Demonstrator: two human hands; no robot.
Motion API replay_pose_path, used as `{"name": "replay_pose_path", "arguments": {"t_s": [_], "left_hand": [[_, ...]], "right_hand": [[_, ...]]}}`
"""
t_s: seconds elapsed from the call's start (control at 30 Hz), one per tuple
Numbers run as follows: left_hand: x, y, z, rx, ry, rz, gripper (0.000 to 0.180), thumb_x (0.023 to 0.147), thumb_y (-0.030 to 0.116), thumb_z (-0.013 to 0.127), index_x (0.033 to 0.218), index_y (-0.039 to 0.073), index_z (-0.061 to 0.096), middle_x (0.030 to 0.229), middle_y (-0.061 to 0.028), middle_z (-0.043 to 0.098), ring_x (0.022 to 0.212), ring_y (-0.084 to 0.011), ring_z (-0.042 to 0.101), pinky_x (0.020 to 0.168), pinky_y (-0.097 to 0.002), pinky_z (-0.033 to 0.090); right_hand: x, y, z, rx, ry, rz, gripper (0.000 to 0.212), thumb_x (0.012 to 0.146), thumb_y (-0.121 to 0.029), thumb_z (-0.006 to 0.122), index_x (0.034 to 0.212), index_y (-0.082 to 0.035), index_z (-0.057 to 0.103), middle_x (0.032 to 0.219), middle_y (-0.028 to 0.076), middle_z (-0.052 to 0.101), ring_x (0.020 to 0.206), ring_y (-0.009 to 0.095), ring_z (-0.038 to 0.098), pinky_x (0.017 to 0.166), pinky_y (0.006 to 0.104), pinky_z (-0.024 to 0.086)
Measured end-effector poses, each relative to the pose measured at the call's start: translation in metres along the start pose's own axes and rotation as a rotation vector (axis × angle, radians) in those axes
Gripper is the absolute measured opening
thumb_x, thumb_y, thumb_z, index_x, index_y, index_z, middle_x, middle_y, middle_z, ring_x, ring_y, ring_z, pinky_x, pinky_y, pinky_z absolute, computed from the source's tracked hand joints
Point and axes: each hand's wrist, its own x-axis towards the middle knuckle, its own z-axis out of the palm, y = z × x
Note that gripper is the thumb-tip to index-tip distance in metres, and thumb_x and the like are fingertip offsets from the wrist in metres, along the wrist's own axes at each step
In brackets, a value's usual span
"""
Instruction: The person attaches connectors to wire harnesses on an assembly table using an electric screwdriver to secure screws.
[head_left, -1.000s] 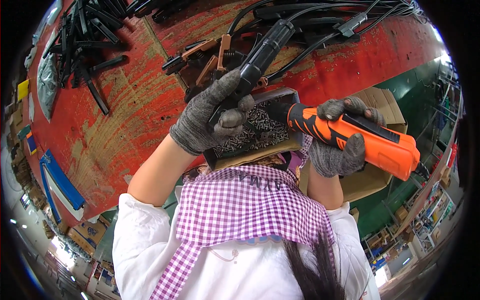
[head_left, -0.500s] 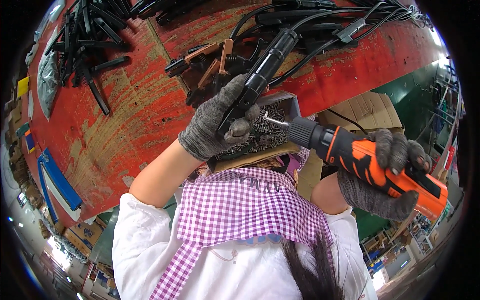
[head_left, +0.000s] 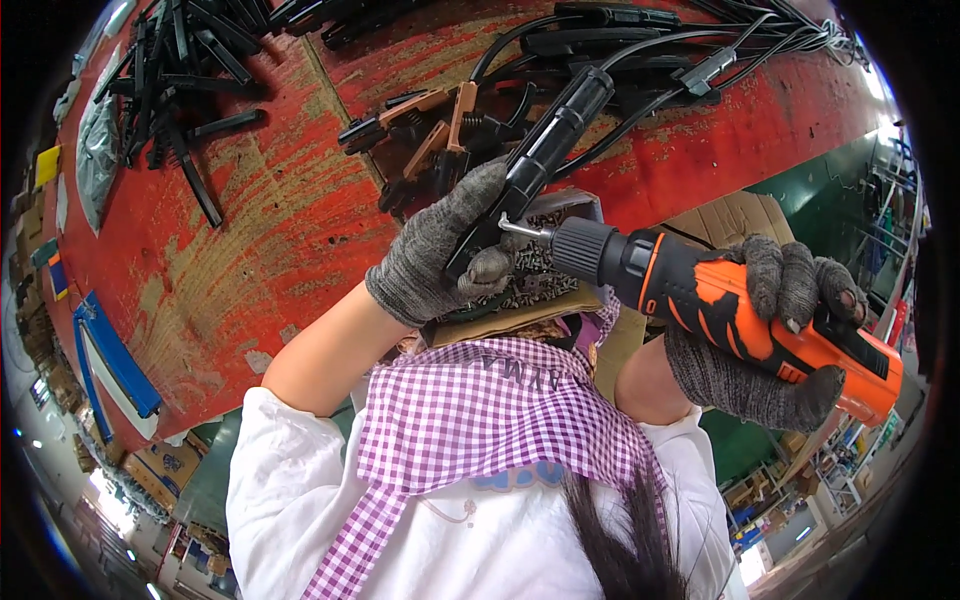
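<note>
My left hand (head_left: 440, 245), in a grey knit glove, is closed around a black plastic handle (head_left: 560, 120) with a cable leaving its far end. My gloved right hand (head_left: 765, 340) grips an orange and black cordless screwdriver (head_left: 730, 305), held level and aimed to the left. Its bit, with a small screw (head_left: 504, 221) at the tip, meets the side of the handle near my left thumb. Below the handle sits an open cardboard box (head_left: 540, 300) of loose screws (head_left: 535, 258), partly hidden by my left hand and the tool.
Copper-coloured clamp parts (head_left: 460, 115) with springs lie on the worn red table (head_left: 270, 220) beyond my left hand. A heap of black plastic pieces (head_left: 185, 85) is at the far left, beside a clear bag (head_left: 97, 165). Black cables (head_left: 740, 55) are bundled at the far right.
The screwdriver has moved left, bringing its screw from above the box onto the handle. My left hand and the handle have shifted slightly right.
</note>
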Motion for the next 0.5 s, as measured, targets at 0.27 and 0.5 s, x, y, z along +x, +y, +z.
{"name": "replay_pose_path", "arguments": {"t_s": [0.27, 0.5], "left_hand": [[0.0001, -0.0011, 0.0053, 0.055, 0.057, 0.023, 0.039, 0.086, 0.034, 0.046, 0.119, 0.015, 0.037, 0.064, -0.0064, 0.053, 0.036, -0.0086, 0.044, 0.03, -0.0169, 0.031], [-0.0013, 0.0005, 0.0047, 0.19, 0.083, 0.038, 0.045, 0.084, 0.031, 0.05, 0.123, 0.015, 0.034, 0.066, -0.0059, 0.051, 0.041, -0.0089, 0.044, 0.037, -0.0172, 0.034]], "right_hand": [[-0.0021, 0.0007, -0.0001, -0.025, -0.043, -0.069, 0.044, 0.069, -0.036, 0.062, 0.094, -0.002, 0.05, 0.09, 0.005, 0.052, 0.067, 0.011, 0.052, 0.055, 0.0216, 0.043], [0.0014, -0.0009, 0.0028, -0.038, -0.171, 0.001, 0.043, 0.067, -0.033, 0.065, 0.094, -0.004, 0.051, 0.087, 0.003, 0.053, 0.061, 0.01, 0.052, 0.051, 0.0204, 0.043]]}}
